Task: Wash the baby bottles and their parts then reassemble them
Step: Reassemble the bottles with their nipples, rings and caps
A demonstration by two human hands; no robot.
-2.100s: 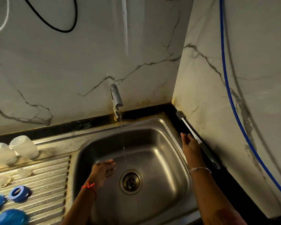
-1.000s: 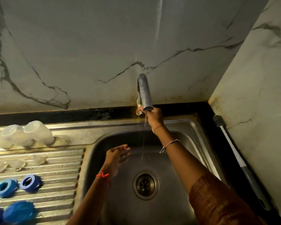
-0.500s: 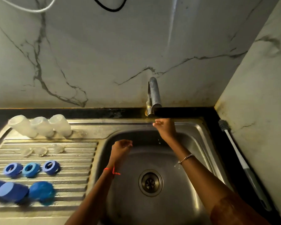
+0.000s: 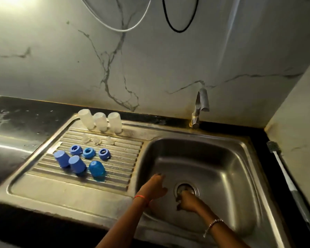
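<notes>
Head view, and both hands are down in the sink (image 4: 236, 167). The left hand (image 4: 156, 185) has its fingers loosely spread over the basin floor and holds nothing. The right hand (image 4: 186, 203) is bunched at the drain (image 4: 186, 187) (too blurred to tell whether it pinches anything). Every bottle part sits up and to the left on the draining board (image 4: 61, 192). Three clear bottles (image 4: 100, 121) stand upright in a row along the back edge, seemingly mouths down. Just in front are three clear teats (image 4: 97, 140), then three blue rings (image 4: 88, 153), with three blue caps (image 4: 77, 164) nearest. The left hand is closer, so reassembly looks like a leftward reach. The tap (image 4: 201, 102) shows no stream, and the brush (image 4: 284, 176) lies along the right wall, its handle end lost in shadow.
</notes>
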